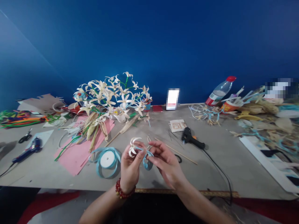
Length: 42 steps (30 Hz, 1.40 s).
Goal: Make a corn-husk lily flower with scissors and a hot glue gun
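My left hand point(131, 165), with a red bead bracelet at the wrist, pinches a white artificial flower point(133, 147) by its stem, petals pointing up and left. Blue ribbon point(147, 163) loops down between the two hands. The fingers of my right hand point(165, 161) are closed on this ribbon, close to the flower's stem. On the table left of my hands lies a ribbon roll point(107, 159) with a white centre and loose blue loops around it. What exactly sits between the fingertips is partly hidden.
Behind stands a bunch of white flowers point(109, 93) on green stems. A black glue gun point(192, 139) with a trailing cord lies right, a blue glue gun point(28, 151) left. Pink paper point(72, 158), a thin stick point(182, 154), a tilted bottle point(219, 91) and a power strip point(263, 165) surround.
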{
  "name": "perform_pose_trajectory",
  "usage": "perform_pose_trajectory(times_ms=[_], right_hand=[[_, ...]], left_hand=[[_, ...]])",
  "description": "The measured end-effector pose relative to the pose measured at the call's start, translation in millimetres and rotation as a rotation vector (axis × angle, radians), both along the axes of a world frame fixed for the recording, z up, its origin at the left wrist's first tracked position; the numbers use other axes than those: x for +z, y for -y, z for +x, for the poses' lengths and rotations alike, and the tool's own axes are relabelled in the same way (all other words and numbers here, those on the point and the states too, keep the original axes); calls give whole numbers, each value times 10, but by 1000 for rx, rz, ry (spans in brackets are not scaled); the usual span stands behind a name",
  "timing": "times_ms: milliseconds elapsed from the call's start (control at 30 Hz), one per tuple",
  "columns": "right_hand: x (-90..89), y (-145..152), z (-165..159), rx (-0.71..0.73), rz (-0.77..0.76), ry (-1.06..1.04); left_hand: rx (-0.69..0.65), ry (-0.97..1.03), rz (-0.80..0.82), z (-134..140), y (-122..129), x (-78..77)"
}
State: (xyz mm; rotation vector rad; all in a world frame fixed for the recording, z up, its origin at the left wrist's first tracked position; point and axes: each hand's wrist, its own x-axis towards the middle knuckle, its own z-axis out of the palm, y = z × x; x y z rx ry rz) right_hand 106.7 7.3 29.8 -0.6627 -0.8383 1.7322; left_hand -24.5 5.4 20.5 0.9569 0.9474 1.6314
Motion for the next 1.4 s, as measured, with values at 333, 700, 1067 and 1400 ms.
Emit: perform_pose_trajectory(times_ms=[333, 700, 1067, 1400], right_hand=[[-39, -2, -9, -12, 14, 12], [-87, -2, -40, 1, -4, 31], [-146, 57, -99, 2, -19, 79], [-209, 215, -81, -21, 22, 139]], left_hand=[[10, 28, 0, 2, -7, -51], [30, 23, -35, -30, -13, -123], [5, 66, -50, -105, 69, -220], [-4, 59, -14, -92, 200, -301]])
